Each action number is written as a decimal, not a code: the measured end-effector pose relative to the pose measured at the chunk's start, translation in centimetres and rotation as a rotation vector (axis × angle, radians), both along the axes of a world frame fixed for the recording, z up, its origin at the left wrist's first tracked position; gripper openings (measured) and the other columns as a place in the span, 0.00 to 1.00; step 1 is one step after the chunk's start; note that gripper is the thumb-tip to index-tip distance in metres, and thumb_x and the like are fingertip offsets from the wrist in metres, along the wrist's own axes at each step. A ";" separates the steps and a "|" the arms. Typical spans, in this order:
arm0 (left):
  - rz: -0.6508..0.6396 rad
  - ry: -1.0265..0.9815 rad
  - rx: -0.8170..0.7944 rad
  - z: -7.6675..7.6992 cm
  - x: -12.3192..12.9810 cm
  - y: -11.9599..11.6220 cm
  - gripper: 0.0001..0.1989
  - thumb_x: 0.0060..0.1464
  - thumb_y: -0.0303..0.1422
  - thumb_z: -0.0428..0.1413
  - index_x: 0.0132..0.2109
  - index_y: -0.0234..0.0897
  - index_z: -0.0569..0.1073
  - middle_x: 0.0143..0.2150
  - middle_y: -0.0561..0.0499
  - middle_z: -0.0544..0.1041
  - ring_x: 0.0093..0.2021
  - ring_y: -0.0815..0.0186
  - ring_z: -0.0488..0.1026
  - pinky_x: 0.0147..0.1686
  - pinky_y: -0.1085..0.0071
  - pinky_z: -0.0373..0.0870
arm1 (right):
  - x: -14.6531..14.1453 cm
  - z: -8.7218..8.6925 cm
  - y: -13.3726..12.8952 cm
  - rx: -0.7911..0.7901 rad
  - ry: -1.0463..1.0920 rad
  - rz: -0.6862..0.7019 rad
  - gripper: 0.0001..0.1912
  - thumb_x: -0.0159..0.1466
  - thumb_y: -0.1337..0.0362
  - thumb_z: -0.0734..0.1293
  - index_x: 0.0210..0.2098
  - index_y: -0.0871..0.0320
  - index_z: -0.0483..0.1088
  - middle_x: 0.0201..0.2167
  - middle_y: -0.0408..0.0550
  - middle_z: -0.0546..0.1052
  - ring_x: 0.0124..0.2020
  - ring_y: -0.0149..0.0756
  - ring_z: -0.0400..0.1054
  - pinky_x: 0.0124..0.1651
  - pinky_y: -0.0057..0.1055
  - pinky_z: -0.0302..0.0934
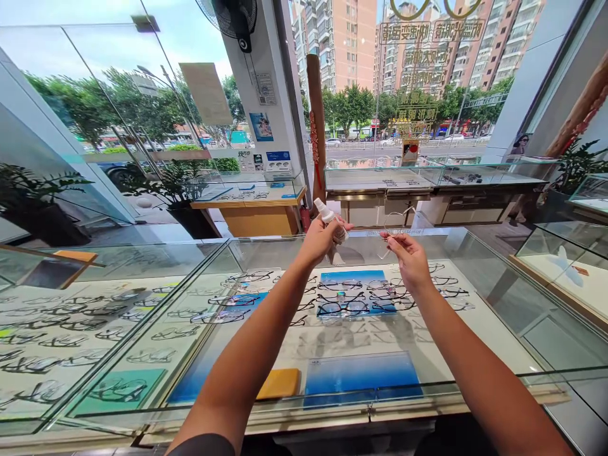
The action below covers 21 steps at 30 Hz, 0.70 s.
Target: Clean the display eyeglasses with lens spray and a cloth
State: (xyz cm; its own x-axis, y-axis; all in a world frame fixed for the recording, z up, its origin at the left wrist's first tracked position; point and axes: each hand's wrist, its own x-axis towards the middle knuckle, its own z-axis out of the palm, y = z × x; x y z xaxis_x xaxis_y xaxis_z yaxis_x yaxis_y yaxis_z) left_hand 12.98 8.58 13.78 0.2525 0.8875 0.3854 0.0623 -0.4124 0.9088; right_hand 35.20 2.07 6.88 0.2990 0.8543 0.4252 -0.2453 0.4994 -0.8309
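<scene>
My left hand [322, 239] is wrapped round a small white spray bottle [323, 210], which tilts with its nozzle up and to the left. A little to the right, my right hand [407, 254] pinches a pair of thin-framed eyeglasses [395, 220] between thumb and fingers. The glasses are held up above the counter, apart from the bottle, and their fine frame is hard to make out against the background. Beneath both hands is a glass display counter [266, 250]. Inside it, several dark-framed eyeglasses [342, 308] lie in rows on blue and white cards.
A yellow-brown case [278, 383] and a blue card [363, 377] lie inside the counter near its front edge. Another glass case [570, 253] stands at the right. Farther back are a wooden display table [259, 220], a wooden post [315, 120] and potted plants [178, 190].
</scene>
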 end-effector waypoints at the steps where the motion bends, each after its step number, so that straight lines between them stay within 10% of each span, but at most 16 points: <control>1: -0.122 -0.138 -0.037 1.0 -0.2 -1.0 0.11 0.55 0.41 0.56 0.41 0.40 0.68 0.42 0.47 0.80 0.48 0.57 0.82 0.46 0.59 0.80 | 0.2 0.0 -0.1 -0.004 -0.004 0.004 0.15 0.58 0.52 0.82 0.38 0.52 0.80 0.49 0.49 0.86 0.56 0.42 0.78 0.65 0.43 0.65; 5: -0.452 -0.382 -0.140 3.6 -1.2 -4.4 0.12 0.47 0.32 0.63 0.39 0.39 0.70 0.37 0.52 0.77 0.40 0.62 0.79 0.37 0.64 0.83 | 0.7 0.0 -0.5 -0.021 -0.021 0.031 0.14 0.58 0.53 0.82 0.36 0.51 0.80 0.46 0.48 0.86 0.53 0.41 0.77 0.62 0.41 0.65; 11: -0.607 -0.405 -0.131 5.0 -2.2 -5.8 0.14 0.48 0.31 0.68 0.39 0.39 0.71 0.34 0.54 0.72 0.37 0.66 0.74 0.34 0.68 0.84 | -0.2 1.4 -1.1 -0.046 -0.086 0.097 0.15 0.56 0.53 0.83 0.34 0.51 0.79 0.39 0.46 0.86 0.48 0.40 0.78 0.60 0.40 0.66; 16: -0.482 -0.427 -0.072 5.8 -2.7 -5.3 0.26 0.59 0.59 0.60 0.36 0.38 0.72 0.32 0.50 0.70 0.34 0.65 0.72 0.26 0.71 0.77 | -2.6 6.6 -1.3 -0.058 -0.157 0.120 0.16 0.56 0.53 0.84 0.34 0.52 0.80 0.39 0.46 0.86 0.44 0.38 0.76 0.56 0.38 0.67; 21: -0.042 -0.265 0.197 5.5 -2.9 -4.6 0.34 0.61 0.66 0.55 0.33 0.37 0.73 0.32 0.47 0.70 0.32 0.64 0.69 0.30 0.67 0.70 | -5.9 10.5 -3.2 0.006 -0.159 0.243 0.13 0.59 0.53 0.82 0.35 0.52 0.80 0.40 0.46 0.85 0.44 0.37 0.77 0.54 0.36 0.69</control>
State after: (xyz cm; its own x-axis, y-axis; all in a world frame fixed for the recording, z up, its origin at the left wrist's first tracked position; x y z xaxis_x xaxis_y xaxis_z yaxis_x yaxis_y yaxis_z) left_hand 10.04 4.00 19.28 0.1559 0.7801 0.6059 -0.1862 -0.5792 0.7937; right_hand 29.26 -1.13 17.43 0.0153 0.8901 0.4555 -0.2252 0.4469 -0.8658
